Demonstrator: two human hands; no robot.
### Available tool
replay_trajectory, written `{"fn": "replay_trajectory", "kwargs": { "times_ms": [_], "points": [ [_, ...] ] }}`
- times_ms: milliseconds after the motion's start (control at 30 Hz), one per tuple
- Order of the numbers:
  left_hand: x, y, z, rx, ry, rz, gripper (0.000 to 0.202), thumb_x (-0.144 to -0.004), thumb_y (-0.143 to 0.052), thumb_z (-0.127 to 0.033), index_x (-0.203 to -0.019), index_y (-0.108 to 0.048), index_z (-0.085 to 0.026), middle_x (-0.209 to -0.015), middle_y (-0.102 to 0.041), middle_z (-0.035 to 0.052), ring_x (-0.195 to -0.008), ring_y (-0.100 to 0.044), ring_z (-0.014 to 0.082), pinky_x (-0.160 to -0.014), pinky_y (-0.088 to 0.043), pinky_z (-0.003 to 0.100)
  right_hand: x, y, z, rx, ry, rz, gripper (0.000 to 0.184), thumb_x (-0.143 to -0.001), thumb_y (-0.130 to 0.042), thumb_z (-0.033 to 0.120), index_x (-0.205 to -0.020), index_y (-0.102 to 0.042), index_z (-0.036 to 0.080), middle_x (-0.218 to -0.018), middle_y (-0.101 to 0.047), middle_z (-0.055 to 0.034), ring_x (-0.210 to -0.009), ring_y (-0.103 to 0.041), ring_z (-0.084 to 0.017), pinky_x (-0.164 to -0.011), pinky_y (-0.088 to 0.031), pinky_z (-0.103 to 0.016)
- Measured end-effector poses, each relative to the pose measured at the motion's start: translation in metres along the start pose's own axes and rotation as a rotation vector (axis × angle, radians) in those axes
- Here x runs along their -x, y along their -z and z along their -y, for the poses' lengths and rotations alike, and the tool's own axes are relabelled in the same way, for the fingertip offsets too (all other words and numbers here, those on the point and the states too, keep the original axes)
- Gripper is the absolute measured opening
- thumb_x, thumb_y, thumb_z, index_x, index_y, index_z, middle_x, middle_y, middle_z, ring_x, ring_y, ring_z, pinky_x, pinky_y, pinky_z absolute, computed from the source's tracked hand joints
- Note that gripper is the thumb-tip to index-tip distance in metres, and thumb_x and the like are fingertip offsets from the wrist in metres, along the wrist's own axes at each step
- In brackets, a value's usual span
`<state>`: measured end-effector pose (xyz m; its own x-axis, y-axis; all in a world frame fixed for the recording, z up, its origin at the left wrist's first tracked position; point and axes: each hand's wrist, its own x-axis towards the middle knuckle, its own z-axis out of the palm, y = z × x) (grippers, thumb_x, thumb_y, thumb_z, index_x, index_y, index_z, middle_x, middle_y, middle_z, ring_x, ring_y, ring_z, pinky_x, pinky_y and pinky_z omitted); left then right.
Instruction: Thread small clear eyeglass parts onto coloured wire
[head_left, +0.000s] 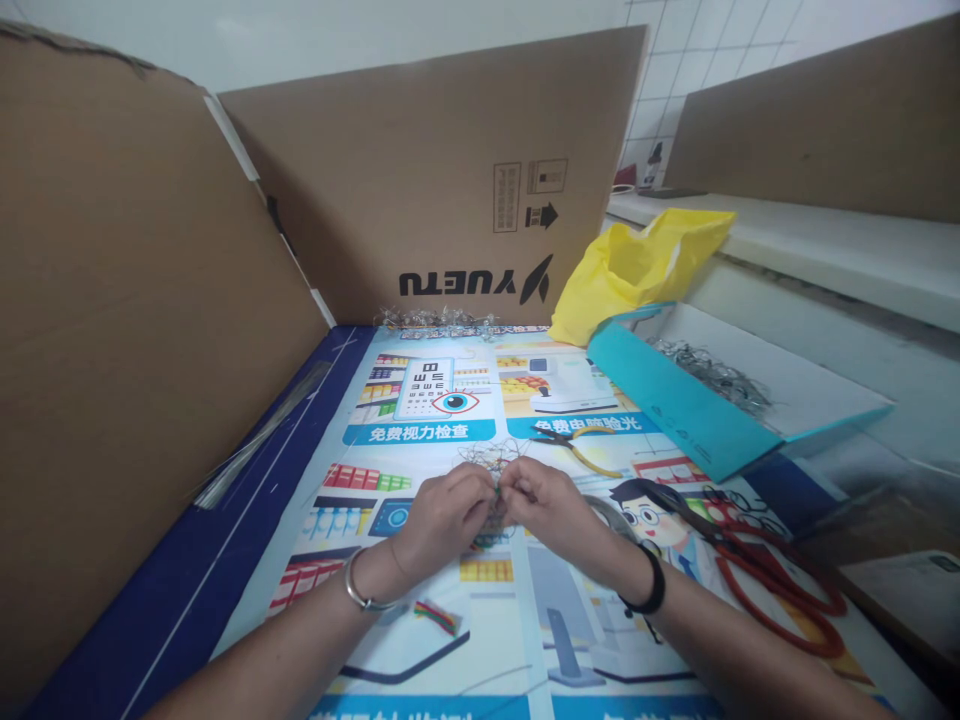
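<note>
My left hand point(442, 518) and my right hand point(547, 505) meet at the middle of the printed poster point(420, 400) that covers the table. Both are pinched together on a small wire piece point(495, 490) with a bit of green on it. A loose tangle of thin wire point(491, 457) lies just beyond the fingertips. A silver bangle sits on my left wrist and a black band on my right wrist. A short bundle of red and green wires point(436, 615) lies under my left forearm.
Yellow-handled pliers point(581, 450) lie past my right hand. Red-handled scissors point(772, 590) rest at the right. A teal box lid point(675, 400) holding thin wire pieces and a yellow plastic bag point(637, 265) stand at the back right. Cardboard walls point(135, 330) enclose the left and back.
</note>
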<state>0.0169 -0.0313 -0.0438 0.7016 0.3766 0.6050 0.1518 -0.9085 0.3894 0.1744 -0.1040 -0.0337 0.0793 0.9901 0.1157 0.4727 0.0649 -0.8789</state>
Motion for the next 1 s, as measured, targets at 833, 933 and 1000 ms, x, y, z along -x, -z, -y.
{"fn": "replay_trajectory", "kwargs": {
  "times_ms": [833,933,1000],
  "points": [
    [0.0,-0.001,0.0,0.012,-0.008,-0.014,0.015,-0.083,-0.046,-0.008,-0.076,-0.052,-0.019,-0.085,-0.062,0.003,-0.081,-0.059,0.0128,-0.069,-0.05,0.024,0.0,0.005,0.008,0.249,0.178,-0.053,0.017,-0.074,-0.047,0.009,-0.069,-0.059,0.019,-0.062,-0.056,0.0027,-0.058,-0.049,-0.011,-0.055,-0.036,-0.02],
    [0.0,-0.001,0.001,0.016,-0.001,-0.02,0.015,-0.082,-0.046,-0.007,-0.075,-0.052,-0.019,-0.085,-0.063,0.0032,-0.081,-0.059,0.013,-0.069,-0.05,0.025,0.0,0.004,0.006,0.275,0.18,-0.072,0.016,-0.073,-0.048,0.009,-0.07,-0.059,0.019,-0.062,-0.057,0.0022,-0.058,-0.049,-0.011,-0.055,-0.036,-0.021],
    [0.001,-0.002,0.002,0.029,0.003,-0.027,0.015,-0.08,-0.046,-0.006,-0.076,-0.053,-0.019,-0.085,-0.063,0.0037,-0.081,-0.06,0.0133,-0.07,-0.051,0.025,-0.001,0.003,0.004,0.288,0.177,-0.082,0.018,-0.073,-0.047,0.008,-0.07,-0.06,0.02,-0.063,-0.058,0.0019,-0.058,-0.05,-0.011,-0.056,-0.036,-0.021]
  ]
}}
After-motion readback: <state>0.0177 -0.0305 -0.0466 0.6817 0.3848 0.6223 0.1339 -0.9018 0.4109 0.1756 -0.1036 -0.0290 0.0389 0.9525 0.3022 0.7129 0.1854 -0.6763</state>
